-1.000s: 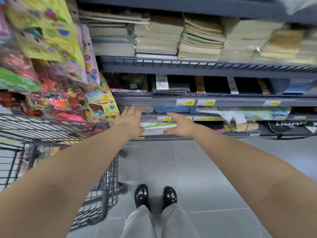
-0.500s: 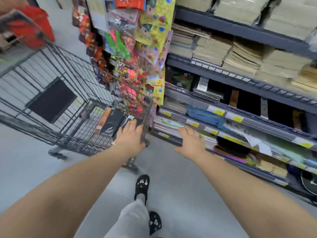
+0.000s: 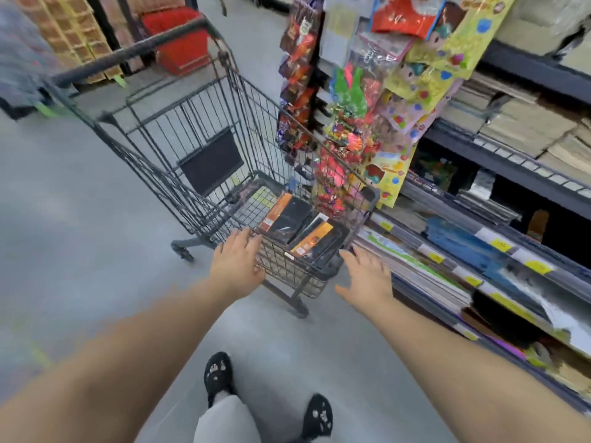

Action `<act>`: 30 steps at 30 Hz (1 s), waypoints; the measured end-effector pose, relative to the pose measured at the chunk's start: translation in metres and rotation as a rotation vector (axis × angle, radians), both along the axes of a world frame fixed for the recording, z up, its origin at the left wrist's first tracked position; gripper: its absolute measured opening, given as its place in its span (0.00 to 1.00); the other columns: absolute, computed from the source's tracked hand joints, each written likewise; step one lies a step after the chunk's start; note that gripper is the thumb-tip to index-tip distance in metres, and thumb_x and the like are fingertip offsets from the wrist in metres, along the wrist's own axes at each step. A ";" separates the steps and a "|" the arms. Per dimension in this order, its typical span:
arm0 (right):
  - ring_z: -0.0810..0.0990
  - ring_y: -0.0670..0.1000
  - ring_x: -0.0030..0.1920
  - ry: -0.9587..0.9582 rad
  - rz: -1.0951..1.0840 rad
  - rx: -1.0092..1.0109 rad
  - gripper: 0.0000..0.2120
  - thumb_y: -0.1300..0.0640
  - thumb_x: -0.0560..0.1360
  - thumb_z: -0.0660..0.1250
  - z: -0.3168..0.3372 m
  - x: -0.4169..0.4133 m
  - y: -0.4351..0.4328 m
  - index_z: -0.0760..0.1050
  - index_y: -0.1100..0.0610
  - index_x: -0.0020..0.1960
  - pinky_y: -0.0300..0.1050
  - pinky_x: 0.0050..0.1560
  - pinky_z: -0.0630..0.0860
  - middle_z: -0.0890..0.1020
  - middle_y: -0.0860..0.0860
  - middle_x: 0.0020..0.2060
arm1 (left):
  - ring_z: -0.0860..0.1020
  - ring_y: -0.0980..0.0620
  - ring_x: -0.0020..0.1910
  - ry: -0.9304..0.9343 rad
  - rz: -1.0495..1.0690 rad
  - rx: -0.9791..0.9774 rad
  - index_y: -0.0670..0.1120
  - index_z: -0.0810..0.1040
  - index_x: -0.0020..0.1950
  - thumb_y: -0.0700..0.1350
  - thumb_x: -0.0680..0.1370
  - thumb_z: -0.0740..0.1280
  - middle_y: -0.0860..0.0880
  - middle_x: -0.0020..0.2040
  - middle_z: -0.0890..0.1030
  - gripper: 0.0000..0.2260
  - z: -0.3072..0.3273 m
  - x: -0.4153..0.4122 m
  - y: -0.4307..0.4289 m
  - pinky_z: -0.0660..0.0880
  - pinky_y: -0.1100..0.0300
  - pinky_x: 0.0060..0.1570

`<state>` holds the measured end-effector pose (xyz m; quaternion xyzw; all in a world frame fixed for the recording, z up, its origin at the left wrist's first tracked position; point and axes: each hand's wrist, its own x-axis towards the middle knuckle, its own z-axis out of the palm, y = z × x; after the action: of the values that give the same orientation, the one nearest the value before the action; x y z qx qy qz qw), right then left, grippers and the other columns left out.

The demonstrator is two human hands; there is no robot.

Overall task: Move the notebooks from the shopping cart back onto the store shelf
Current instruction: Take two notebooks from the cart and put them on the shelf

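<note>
A dark wire shopping cart (image 3: 192,129) stands in the aisle ahead of me. On its floor lie black notebooks with orange bands: one pile (image 3: 286,217) to the left and one pile (image 3: 319,239) to the right. My left hand (image 3: 238,262) hovers at the cart's near end wall, fingers spread, holding nothing. My right hand (image 3: 366,278) is open beside the cart's near right corner, also holding nothing. The store shelf (image 3: 499,251) with stacked paper goods and yellow price tags runs along the right.
A hanging rack of colourful toy packs (image 3: 361,116) overhangs the cart's right side. A red basket (image 3: 179,39) sits beyond the cart handle. Grey floor (image 3: 80,235) lies to the left. My feet in black slippers (image 3: 219,375) are below.
My view has swung left from the shelf to the cart. Both hands, still open and holding nothing, have moved from the shelf front to the cart's near end.
</note>
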<state>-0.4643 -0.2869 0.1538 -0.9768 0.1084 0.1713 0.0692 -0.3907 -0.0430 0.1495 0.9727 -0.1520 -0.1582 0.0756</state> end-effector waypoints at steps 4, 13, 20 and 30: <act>0.54 0.54 0.76 -0.035 -0.075 0.021 0.37 0.43 0.73 0.66 0.000 0.046 0.046 0.52 0.46 0.76 0.55 0.73 0.53 0.54 0.51 0.77 | 0.49 0.44 0.78 -0.021 -0.073 -0.008 0.50 0.54 0.78 0.54 0.76 0.65 0.45 0.79 0.51 0.34 0.003 0.036 0.038 0.55 0.42 0.74; 0.56 0.56 0.75 -0.109 -0.261 0.123 0.37 0.45 0.73 0.67 -0.003 0.124 0.115 0.54 0.48 0.76 0.57 0.72 0.57 0.56 0.53 0.77 | 0.50 0.45 0.78 -0.104 -0.273 -0.102 0.48 0.58 0.76 0.52 0.75 0.66 0.45 0.78 0.54 0.32 0.018 0.136 0.070 0.57 0.44 0.73; 0.57 0.56 0.75 -0.106 -0.382 0.136 0.37 0.45 0.72 0.68 -0.006 0.179 0.096 0.54 0.47 0.76 0.58 0.71 0.58 0.56 0.51 0.77 | 0.49 0.44 0.78 -0.016 -0.334 -0.066 0.49 0.56 0.77 0.55 0.75 0.65 0.45 0.79 0.51 0.34 -0.005 0.215 0.039 0.56 0.43 0.74; 0.64 0.59 0.71 -0.036 -0.717 0.275 0.38 0.45 0.70 0.70 -0.056 0.257 0.057 0.58 0.50 0.74 0.58 0.68 0.66 0.64 0.55 0.73 | 0.49 0.45 0.78 0.153 -0.375 0.042 0.49 0.51 0.78 0.57 0.76 0.64 0.46 0.79 0.47 0.35 -0.051 0.307 0.009 0.55 0.47 0.75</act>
<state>-0.2077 -0.2295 0.0977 -0.8613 0.4178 0.1323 0.2570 -0.0835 -0.0336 0.0981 0.9140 -0.3208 -0.2459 0.0356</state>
